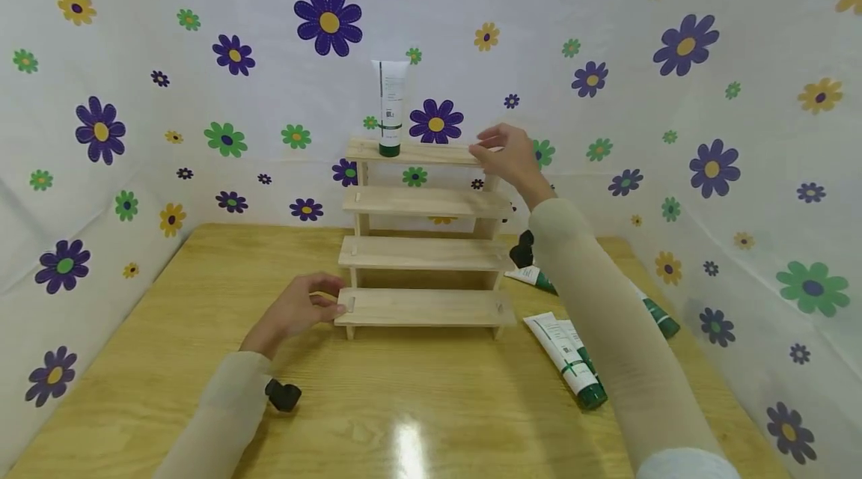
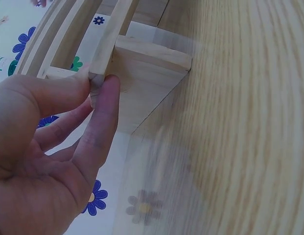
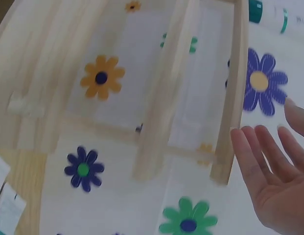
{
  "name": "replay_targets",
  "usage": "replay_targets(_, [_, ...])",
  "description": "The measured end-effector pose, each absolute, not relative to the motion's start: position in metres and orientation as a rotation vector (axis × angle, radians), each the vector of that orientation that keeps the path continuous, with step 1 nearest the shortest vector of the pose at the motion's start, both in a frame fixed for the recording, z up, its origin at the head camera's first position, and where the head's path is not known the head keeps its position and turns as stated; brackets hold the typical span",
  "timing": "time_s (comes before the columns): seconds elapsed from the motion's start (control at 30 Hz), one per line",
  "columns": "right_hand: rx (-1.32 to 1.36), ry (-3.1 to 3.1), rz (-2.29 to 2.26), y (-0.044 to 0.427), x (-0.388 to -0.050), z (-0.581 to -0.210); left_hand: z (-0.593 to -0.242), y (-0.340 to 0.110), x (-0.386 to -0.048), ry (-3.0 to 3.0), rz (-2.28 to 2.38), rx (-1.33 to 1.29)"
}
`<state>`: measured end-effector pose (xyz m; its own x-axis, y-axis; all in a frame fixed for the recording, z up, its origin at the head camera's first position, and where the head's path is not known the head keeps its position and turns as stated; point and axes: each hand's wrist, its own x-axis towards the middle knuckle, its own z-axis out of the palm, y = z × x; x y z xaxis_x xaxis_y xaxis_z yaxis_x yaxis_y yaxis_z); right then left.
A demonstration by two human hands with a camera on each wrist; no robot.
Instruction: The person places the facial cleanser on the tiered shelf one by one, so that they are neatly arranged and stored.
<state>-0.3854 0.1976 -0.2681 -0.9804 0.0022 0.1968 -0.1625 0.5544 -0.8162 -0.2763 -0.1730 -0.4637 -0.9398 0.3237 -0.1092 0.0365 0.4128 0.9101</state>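
Note:
A wooden four-tier display stand (image 1: 424,253) stands on the table, its steps rising toward the back. On its top step, left of centre, a white tube with a green cap (image 1: 390,108) stands cap down. My left hand (image 1: 296,310) pinches the left end of the lowest board (image 2: 100,61) between thumb and fingers, as the left wrist view shows. Up at the right end of the top step is my right hand (image 1: 508,157), fingers loosely extended and thumb apart. In the right wrist view its fingertips (image 3: 238,137) meet or nearly meet the board's edge; contact is hard to tell.
Several similar tubes lie on the table right of the stand, among them a front tube (image 1: 569,363) and a farther tube (image 1: 663,318), partly hidden by my right sleeve (image 1: 619,322). A flower-patterned cloth (image 1: 269,90) hangs behind and along both sides.

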Motion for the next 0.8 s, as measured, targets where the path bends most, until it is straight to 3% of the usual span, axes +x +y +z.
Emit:
replay_targets(0.3, [0.094, -2.645, 1.362, 0.259, -0.366, -0.283, -0.463, -0.172, -0.274, 2.395, 1.546, 0.32])
replay_targets(0.8, [-0.013, -2.959, 1.178, 0.302, -0.349, -0.313, -0.464, -0.171, -0.274, 2.415, 1.542, 0.309])
